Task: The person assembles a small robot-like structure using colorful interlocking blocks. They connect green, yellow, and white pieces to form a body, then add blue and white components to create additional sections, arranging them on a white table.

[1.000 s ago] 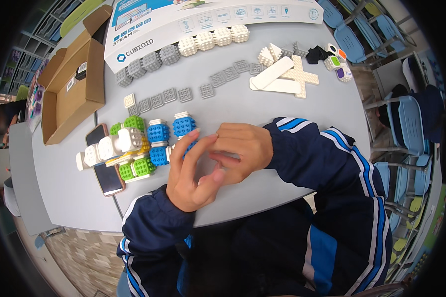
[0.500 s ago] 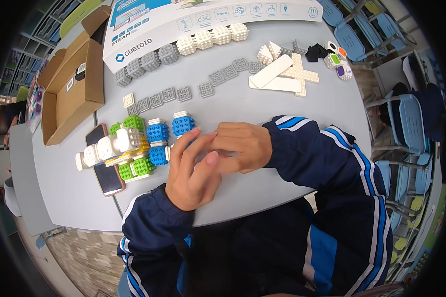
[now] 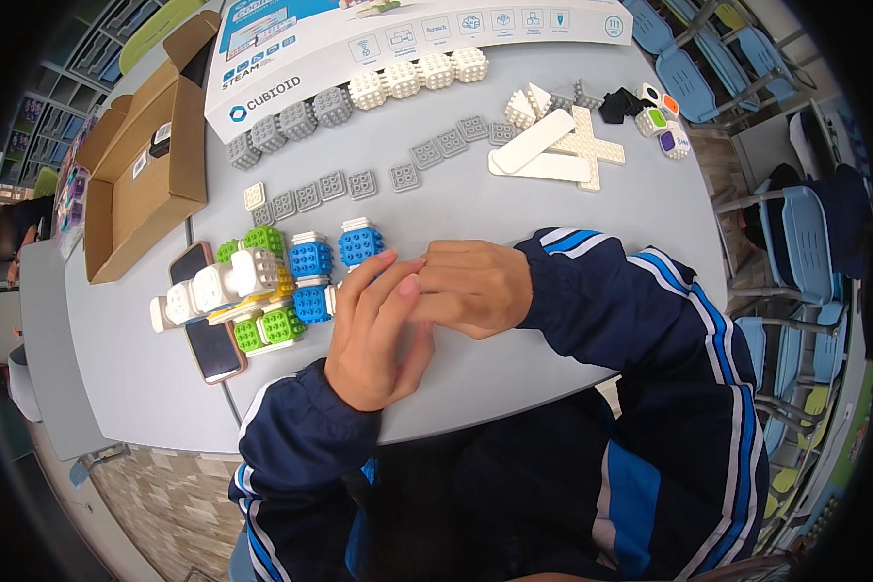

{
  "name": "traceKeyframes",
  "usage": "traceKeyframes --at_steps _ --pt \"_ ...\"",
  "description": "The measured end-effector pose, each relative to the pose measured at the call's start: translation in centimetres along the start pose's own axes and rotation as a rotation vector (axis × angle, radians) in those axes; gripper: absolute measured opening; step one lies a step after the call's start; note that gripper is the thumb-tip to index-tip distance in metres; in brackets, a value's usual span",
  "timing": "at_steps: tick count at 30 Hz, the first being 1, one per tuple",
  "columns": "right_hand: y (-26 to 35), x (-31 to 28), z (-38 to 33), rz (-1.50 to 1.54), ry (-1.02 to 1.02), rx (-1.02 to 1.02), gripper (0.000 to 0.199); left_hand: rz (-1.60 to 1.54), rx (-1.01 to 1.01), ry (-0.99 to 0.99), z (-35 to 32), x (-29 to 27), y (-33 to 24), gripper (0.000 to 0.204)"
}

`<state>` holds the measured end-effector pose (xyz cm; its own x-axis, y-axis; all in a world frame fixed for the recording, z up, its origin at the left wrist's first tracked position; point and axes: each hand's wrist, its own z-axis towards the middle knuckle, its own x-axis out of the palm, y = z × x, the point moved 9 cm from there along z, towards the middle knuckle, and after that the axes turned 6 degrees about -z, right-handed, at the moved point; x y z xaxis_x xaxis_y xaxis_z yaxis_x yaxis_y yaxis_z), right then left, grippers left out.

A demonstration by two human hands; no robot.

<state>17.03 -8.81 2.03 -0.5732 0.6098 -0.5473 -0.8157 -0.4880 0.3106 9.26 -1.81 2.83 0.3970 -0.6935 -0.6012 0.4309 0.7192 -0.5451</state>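
Note:
Over the near part of the table, my left hand (image 3: 371, 339) and my right hand (image 3: 476, 288) meet fingertip to fingertip. The left fingers are stretched out and slightly apart, with no object visible in them. My right fingers curl inward, and whatever they may hold is hidden. Just beyond the left hand stand blue studded cubes (image 3: 311, 260) joined with white connector plates, partly covered by that hand. To their left lies an assembly of white cubes (image 3: 213, 288) and green studded cubes (image 3: 283, 324) with yellow parts.
Dark-screened phones (image 3: 215, 349) lie beside and partly under the assembly. Farther back are grey connector plates (image 3: 332, 185), grey cubes (image 3: 297, 119), white cubes (image 3: 401, 80) and a large printed box (image 3: 330, 82). An opened cardboard box (image 3: 184, 155) stands left; white flat pieces (image 3: 538, 145) lie right.
My left fingers have shifted slightly and drawn closer to the right hand. The right hand stays nearly in place, and the things on the table have not moved.

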Motion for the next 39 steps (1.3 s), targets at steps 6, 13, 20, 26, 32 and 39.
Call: traceKeyframes --at_steps 6,13,20,26,32,39 --pt "-0.4 0.2 -0.1 0.027 -0.034 0.031 0.051 -0.013 -0.009 -0.010 0.0 -0.1 0.0 0.081" --pt "-1.7 -3.5 1.6 -0.300 -0.119 0.079 0.026 0.100 -0.044 -0.072 0.0 -0.9 0.5 0.076" --pt "-10.1 -8.0 3.8 -0.716 -0.153 0.551 0.037 0.149 -0.025 -0.085 0.1 -1.4 0.0 0.073" --pt "-15.9 -4.9 3.1 -0.921 0.086 0.783 0.053 0.175 -0.011 -0.058 0.1 -1.3 -0.1 0.069" --pt "-18.5 -4.6 1.7 -0.862 0.120 0.835 0.051 0.177 -0.018 -0.053 0.1 -1.6 -0.4 0.066" --pt "-19.0 -5.5 1.4 -0.829 0.149 0.846 0.045 0.166 -0.041 -0.046 0.1 -1.4 -0.3 0.064"
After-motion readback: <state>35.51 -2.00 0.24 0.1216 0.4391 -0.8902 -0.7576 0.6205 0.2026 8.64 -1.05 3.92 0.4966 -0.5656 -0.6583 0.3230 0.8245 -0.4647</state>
